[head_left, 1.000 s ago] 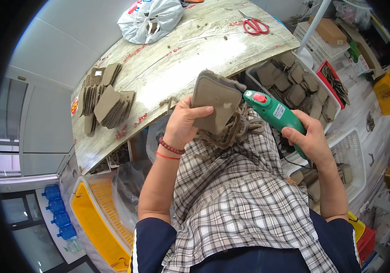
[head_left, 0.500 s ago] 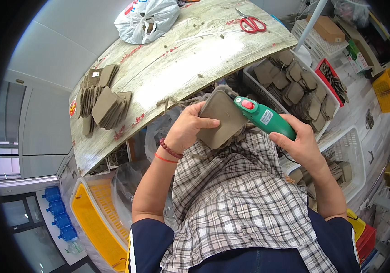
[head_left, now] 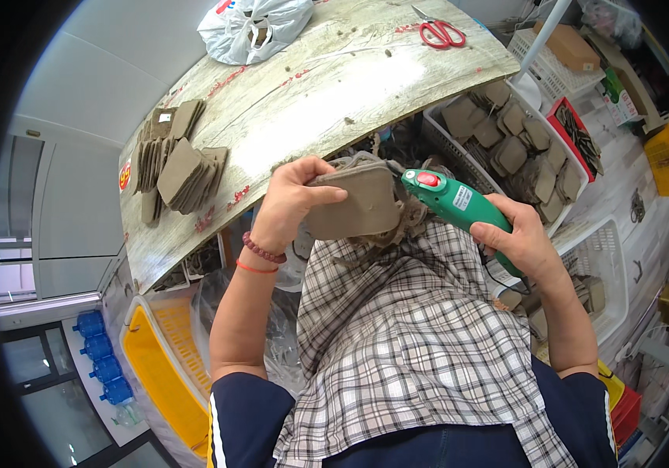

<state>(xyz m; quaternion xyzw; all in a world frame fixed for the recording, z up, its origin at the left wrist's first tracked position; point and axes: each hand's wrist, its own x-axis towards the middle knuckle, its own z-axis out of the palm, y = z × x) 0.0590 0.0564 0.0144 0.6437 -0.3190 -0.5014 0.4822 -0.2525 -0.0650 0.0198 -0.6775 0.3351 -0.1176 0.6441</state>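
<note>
A taupe fabric pad (head_left: pixel 358 204) with rounded corners is pinched in my left hand (head_left: pixel 292 199), thumb on its top face and fingers beneath. My right hand (head_left: pixel 518 238) wraps around a green corded electric cutter (head_left: pixel 459 201) with a red switch. The cutter's head is at the pad's right edge; its blade is too small to make out. Frayed trimmings (head_left: pixel 411 222) hang below the pad over the checked apron (head_left: pixel 397 327) on my lap.
Stacked pads (head_left: pixel 182 175) lie on the left of the wooden table (head_left: pixel 288 132). Red-handled scissors (head_left: pixel 442 34) and a white plastic bag (head_left: pixel 256 31) are at its far side. Right of me stand a crate of pads (head_left: pixel 506 140) and a white basket (head_left: pixel 611 257); a yellow bin (head_left: pixel 155 366) is left.
My left hand has moved left and turned the pad from a steep slant to nearly level, so a different edge faces the cutter. My right hand has barely shifted.
</note>
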